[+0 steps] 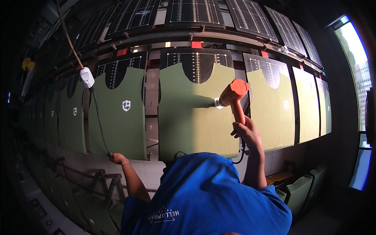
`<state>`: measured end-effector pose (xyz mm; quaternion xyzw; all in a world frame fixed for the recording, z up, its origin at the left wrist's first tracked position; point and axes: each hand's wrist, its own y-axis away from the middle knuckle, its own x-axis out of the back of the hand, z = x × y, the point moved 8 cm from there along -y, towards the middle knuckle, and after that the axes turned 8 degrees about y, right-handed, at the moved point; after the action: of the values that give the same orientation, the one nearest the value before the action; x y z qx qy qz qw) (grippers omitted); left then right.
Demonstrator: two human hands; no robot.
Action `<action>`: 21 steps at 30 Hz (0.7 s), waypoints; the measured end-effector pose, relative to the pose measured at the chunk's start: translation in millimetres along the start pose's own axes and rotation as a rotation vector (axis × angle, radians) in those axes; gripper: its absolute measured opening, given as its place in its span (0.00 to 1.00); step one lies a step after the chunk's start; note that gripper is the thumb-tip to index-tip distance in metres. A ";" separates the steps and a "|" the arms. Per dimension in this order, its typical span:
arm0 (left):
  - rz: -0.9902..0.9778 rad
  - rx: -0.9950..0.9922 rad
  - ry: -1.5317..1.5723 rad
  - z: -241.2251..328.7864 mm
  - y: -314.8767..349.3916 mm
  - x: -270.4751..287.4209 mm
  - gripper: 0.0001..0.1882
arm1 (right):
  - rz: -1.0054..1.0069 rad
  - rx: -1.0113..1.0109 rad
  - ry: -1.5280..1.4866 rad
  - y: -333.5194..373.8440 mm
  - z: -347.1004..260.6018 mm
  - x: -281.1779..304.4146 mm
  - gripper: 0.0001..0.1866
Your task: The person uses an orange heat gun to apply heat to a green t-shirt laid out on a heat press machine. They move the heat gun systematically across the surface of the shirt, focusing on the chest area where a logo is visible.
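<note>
Orange heat gun point(236, 90), clamped by its handle in the right hand point(246, 132), points its nozzle at a white emblem on the green shirt panel point(178, 135) ahead of that hand and to its left. The left hand point(118, 158) is closed on a black power cable point(99, 122), which runs forward to a white plug connector point(87, 77).

Printing looks done nearby: at least 3 panels ahead and left of the left hand carry white shield emblems point(126, 105), and 1 shows on the green panel point(272, 121) right of the right hand. Which of them have been heated, and how many are left, cannot be told.

The nozzle hides most of the emblem beneath it, and the cable crosses the panel point(117, 133) ahead of the left hand. Beyond both hands, black platens point(194, 11) line a rail; a bright window point(354, 58) stands far right.
</note>
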<state>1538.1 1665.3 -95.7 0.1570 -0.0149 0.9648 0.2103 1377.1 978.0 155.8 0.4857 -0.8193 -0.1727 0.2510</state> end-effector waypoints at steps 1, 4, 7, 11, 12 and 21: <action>0.000 0.011 0.013 1.3 1.8 -1.5 0.26 | 0.034 0.007 0.013 0.3 -0.3 0.8 0.19; 0.008 0.041 0.030 0.8 5.9 0.3 0.26 | -0.018 -0.008 -0.002 -2.3 4.1 5.7 0.18; 0.004 0.022 0.010 0.5 0.2 1.9 0.26 | 0.010 -0.006 0.005 0.5 -0.3 7.4 0.15; -0.004 0.006 0.031 4.3 4.8 0.1 0.27 | 0.016 -0.007 -0.005 3.6 0.4 9.6 0.15; 0.000 0.011 0.043 5.2 5.7 0.4 0.27 | -0.021 -0.011 -0.013 2.9 1.7 10.1 0.16; 0.004 0.013 0.005 8.2 4.5 3.1 0.28 | -0.033 -0.034 -0.034 11.7 3.4 10.1 0.20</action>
<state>1536.0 1661.7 -86.8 0.1560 -0.0083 0.9657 0.2075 1362.8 974.7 161.6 0.4918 -0.8124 -0.1989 0.2422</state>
